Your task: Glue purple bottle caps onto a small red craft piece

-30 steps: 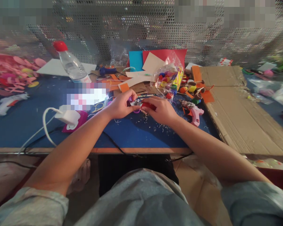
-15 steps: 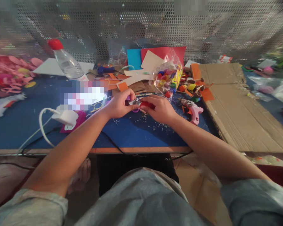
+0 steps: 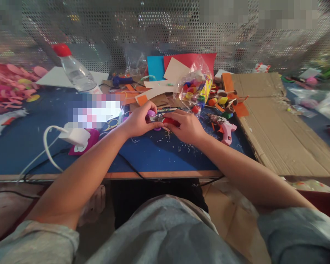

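Observation:
My left hand (image 3: pixel 142 120) is closed, thumb and fingers pinching a small purple piece with rounded, loop-like ends (image 3: pixel 151 113). Its exact kind is hard to make out. In my right hand (image 3: pixel 188 126) is a red-handled tool (image 3: pixel 170 121), the fingers wrapped round it. Grey metal (image 3: pixel 160 118) shows between the two hands, where the tool's tip meets the purple piece. White shavings (image 3: pixel 181 148) are scattered on the blue tabletop beneath and to the right. Just right of my right hand lies a pink glue gun (image 3: pixel 227 132).
A bottle with a red cap (image 3: pixel 77 71) leans at the back left, near a white charger plug (image 3: pixel 75 136) with a cable. Behind my hands are coloured card sheets (image 3: pixel 191 62) and a clear bag of caps (image 3: pixel 194 90). Flattened cardboard (image 3: pixel 280 128) covers the right side.
My left hand has shifted slightly and more of the purple piece now shows between its fingers. My right hand keeps its hold on the red-handled tool.

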The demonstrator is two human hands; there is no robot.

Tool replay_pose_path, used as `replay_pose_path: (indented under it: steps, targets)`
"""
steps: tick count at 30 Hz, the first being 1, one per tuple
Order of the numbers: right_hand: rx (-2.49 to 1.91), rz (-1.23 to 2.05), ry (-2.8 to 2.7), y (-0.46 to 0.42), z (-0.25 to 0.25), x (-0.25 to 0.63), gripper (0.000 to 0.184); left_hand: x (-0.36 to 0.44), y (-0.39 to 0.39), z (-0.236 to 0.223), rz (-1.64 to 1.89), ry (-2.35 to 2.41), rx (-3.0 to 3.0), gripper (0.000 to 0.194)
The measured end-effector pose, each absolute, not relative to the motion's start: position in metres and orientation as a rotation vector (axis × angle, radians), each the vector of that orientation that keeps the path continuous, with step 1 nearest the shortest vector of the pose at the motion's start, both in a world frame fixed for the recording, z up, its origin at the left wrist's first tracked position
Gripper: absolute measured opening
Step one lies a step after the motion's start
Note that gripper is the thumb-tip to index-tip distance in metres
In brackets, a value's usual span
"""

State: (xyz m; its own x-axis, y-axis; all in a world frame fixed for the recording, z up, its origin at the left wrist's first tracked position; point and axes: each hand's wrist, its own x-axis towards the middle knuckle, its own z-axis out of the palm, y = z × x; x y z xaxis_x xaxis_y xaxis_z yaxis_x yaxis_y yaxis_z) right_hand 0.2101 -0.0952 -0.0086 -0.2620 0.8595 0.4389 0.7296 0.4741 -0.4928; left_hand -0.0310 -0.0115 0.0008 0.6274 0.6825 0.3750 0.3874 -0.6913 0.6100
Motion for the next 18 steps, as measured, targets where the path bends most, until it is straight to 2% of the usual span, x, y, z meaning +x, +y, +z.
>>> replay_pose_path:
  steps: [6,18]
  targets:
    - [-1.322,0.242,-2.065,-0.0973,-0.0060,0.2094,0.035,-0.0322,-0.0083,-0.0004,0.849,0.786,2.440,0.054]
    - [-1.266,0.215,-2.052,-0.0976,-0.0059,0.2091,0.036,-0.0346,-0.0102,0.0069,0.869,0.811,2.487,0.065]
